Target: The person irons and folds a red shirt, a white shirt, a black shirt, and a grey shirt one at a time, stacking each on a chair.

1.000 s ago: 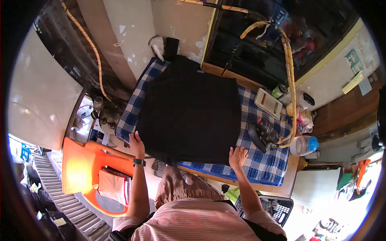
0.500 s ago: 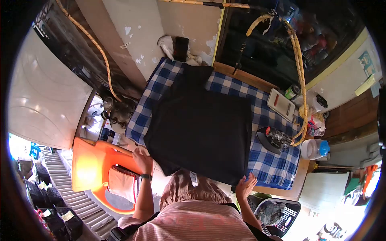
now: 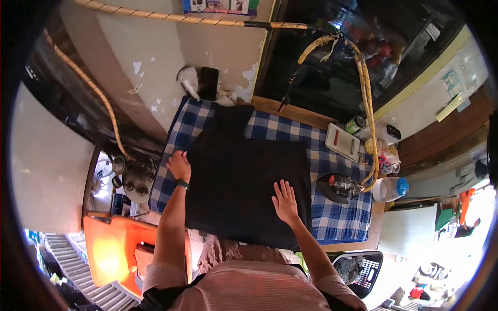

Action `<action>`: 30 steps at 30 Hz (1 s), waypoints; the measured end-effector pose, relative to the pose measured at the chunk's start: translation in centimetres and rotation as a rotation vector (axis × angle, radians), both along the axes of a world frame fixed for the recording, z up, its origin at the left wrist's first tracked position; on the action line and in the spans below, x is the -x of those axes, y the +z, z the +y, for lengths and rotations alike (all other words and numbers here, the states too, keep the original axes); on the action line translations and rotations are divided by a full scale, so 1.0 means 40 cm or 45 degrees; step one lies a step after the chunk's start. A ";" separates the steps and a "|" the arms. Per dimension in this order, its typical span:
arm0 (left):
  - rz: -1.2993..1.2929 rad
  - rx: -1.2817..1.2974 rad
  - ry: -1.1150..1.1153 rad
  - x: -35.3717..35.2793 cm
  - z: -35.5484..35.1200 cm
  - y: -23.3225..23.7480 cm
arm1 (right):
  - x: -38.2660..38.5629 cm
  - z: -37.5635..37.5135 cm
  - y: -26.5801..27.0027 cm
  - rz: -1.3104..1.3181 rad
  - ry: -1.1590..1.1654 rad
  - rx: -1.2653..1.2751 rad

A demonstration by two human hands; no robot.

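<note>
A black garment point(image 3: 244, 181) lies spread over a blue-and-white checked cloth point(image 3: 345, 223) that covers the table. My right hand point(image 3: 285, 203) rests flat on its lower right part, fingers stretched out. At the garment's left edge is my left hand point(image 3: 179, 167), palm down with the fingers somewhat apart; it touches or nearly touches the black fabric. To the right of the garment a clothes iron point(image 3: 337, 187) lies on the checked cloth, its cord wrapped in yellow covering. A narrower part of the garment reaches toward the wall at the back.
Behind the iron lie a white tray point(image 3: 342, 142) with a red item, a green can point(image 3: 356, 124) and a blue-lidded container point(image 3: 390, 189). A dark phone point(image 3: 209, 84) is by the wall. An orange chair point(image 3: 106, 249) stands left, a black basket point(image 3: 369, 274) right. A yellow hose point(image 3: 369, 103) hangs overhead.
Both hands have moved from the garment's near corners up onto it, the left to its left edge and the right onto its surface. Its near edge now lies flatter; the view has shifted.
</note>
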State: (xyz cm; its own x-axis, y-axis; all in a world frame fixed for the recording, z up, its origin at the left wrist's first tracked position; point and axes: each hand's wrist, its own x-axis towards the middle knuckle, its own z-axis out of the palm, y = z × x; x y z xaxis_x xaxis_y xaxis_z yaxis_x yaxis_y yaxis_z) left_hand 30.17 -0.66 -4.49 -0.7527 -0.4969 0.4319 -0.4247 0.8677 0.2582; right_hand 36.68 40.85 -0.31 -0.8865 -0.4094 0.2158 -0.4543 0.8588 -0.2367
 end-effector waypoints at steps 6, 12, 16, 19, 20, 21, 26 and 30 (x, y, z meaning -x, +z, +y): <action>0.096 0.037 -0.078 0.130 0.001 -0.030 | 0.196 0.041 0.032 0.065 -0.128 0.147; 0.236 0.072 -0.340 0.267 0.064 0.006 | 0.517 0.093 0.030 0.254 -0.444 -0.193; 0.154 -0.127 -0.417 0.281 0.050 0.010 | 0.586 0.141 -0.013 -0.039 -0.384 -0.393; 0.041 -0.290 -0.383 0.289 0.036 0.023 | 0.583 0.139 -0.011 -0.089 -0.369 -0.423; 0.098 -0.230 -0.368 0.297 0.041 0.024 | 0.587 0.127 -0.001 -0.077 -0.414 -0.339; 0.082 -0.232 -0.371 0.301 0.046 0.026 | 0.594 0.120 0.003 -0.056 -0.457 -0.252; 0.041 -0.067 -0.126 0.311 0.093 0.048 | 0.610 0.115 0.001 -0.180 -0.446 -0.328; -0.037 -0.022 -1.185 0.288 0.230 0.076 | 0.628 0.133 -0.010 -0.319 -0.529 -0.269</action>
